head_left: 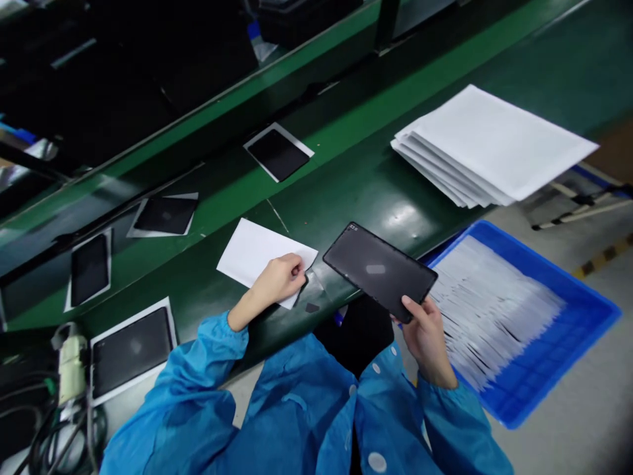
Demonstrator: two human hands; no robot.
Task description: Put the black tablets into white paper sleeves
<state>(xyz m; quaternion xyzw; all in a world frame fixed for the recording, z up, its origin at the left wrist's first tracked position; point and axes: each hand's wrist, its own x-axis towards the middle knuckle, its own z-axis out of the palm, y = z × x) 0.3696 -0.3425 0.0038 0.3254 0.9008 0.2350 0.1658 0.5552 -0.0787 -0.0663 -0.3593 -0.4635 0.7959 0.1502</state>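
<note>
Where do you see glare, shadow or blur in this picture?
Head view: a bright glare patch on the green bench, beyond the held black panel; head view: deep shadow swallows detail at top left; head view: cables at lower left look soft.

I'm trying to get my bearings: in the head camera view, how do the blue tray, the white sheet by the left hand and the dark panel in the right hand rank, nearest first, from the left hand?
1. White sheet: right at the left hand.
2. Dark panel: to its right, in the right hand.
3. Blue tray: farther right, past the panel.
</note>
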